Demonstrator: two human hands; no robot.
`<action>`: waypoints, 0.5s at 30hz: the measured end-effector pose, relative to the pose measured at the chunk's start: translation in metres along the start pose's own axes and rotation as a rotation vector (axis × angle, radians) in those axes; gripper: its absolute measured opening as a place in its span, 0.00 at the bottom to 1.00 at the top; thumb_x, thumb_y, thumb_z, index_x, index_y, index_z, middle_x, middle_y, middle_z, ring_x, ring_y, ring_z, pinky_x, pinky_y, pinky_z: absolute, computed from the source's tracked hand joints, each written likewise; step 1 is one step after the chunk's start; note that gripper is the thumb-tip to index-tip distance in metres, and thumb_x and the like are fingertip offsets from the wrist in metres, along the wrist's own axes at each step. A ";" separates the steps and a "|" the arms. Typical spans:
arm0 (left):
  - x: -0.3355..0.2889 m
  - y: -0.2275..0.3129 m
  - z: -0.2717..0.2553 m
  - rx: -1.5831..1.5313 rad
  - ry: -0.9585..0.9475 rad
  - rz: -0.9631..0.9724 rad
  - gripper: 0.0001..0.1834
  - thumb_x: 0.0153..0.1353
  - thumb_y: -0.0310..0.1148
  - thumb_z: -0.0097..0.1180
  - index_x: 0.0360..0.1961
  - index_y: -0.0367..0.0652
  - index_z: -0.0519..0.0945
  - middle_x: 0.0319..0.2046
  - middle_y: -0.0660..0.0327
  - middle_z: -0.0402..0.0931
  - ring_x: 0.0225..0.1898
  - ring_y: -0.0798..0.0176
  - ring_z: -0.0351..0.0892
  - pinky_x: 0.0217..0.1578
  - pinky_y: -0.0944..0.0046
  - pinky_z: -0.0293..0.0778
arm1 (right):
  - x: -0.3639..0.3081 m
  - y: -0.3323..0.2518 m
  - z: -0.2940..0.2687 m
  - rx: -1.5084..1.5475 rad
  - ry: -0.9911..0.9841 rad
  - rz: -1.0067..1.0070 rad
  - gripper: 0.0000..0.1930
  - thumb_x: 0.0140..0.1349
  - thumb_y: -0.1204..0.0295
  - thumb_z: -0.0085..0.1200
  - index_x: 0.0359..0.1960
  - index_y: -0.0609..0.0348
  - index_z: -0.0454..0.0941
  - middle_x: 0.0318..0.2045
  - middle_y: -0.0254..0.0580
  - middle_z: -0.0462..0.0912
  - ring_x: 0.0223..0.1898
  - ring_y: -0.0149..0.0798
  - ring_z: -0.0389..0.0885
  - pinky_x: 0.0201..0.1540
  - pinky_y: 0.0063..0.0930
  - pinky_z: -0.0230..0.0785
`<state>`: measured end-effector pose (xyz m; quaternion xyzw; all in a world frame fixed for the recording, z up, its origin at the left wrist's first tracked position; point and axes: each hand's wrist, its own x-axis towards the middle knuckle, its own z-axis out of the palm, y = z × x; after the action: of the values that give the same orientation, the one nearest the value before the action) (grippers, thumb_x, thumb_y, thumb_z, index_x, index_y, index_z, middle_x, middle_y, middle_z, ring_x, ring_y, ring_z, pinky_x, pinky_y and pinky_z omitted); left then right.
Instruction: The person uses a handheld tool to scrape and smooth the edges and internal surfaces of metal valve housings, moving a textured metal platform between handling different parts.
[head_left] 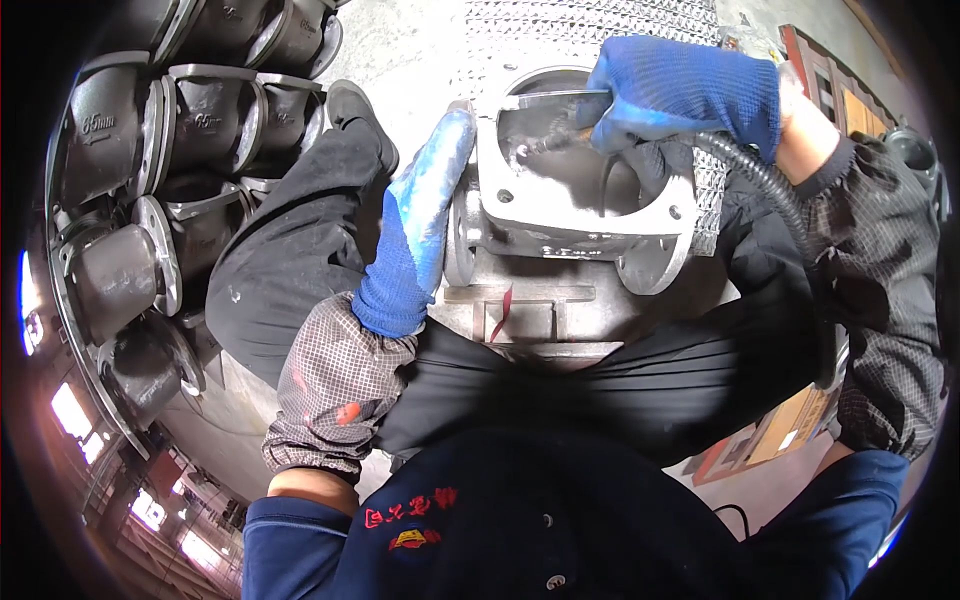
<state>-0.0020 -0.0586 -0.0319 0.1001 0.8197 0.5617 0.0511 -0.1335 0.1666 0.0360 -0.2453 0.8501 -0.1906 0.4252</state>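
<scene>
A grey metal valve body casting (570, 232) stands between my knees, its wide square-cornered flange opening facing up. My left hand (425, 215), in a blue glove, holds the casting's left side, fingers stretched along the flange and thumb hidden. Over the opening's far right rim, my gloved right hand (680, 95) is closed round a handheld grinder (562, 140). The grinder's front end reaches down inside the cavity, where a bright spot shows on the wall. Its grip is mostly covered by the glove. A black ribbed hose (765, 185) runs from beneath that hand past my right forearm.
Several dark castings (105, 130) are stacked along the left, close to my left leg (290, 210). Behind the work lies a patterned metal mesh sheet (590, 22). A low metal frame (520, 295) sits below the casting. Wooden and red-edged items (855, 110) stand at the right.
</scene>
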 end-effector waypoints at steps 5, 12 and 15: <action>-0.005 0.003 -0.003 -0.162 0.002 -0.114 0.24 0.69 0.32 0.35 0.63 0.32 0.58 0.63 0.49 0.59 0.63 0.56 0.61 0.64 0.60 0.55 | -0.009 -0.015 -0.005 0.083 -0.023 0.032 0.14 0.50 0.68 0.58 0.36 0.63 0.83 0.24 0.44 0.84 0.21 0.31 0.79 0.29 0.25 0.74; -0.008 -0.005 -0.002 -0.042 0.070 0.045 0.20 0.67 0.26 0.40 0.60 0.33 0.66 0.59 0.50 0.65 0.59 0.58 0.67 0.59 0.64 0.64 | -0.040 -0.002 -0.006 0.202 0.060 -0.041 0.18 0.49 0.67 0.52 0.38 0.67 0.81 0.21 0.40 0.82 0.18 0.27 0.77 0.23 0.22 0.70; -0.011 0.000 0.004 -0.180 0.113 -0.007 0.19 0.68 0.28 0.41 0.58 0.33 0.67 0.58 0.51 0.67 0.58 0.61 0.67 0.59 0.66 0.63 | -0.092 -0.015 -0.008 0.526 0.115 0.072 0.26 0.56 0.60 0.50 0.51 0.69 0.73 0.21 0.40 0.81 0.14 0.24 0.72 0.15 0.16 0.62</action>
<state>0.0093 -0.0576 -0.0335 0.0603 0.7677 0.6378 0.0157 -0.0889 0.2088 0.1063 -0.0846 0.8025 -0.4032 0.4316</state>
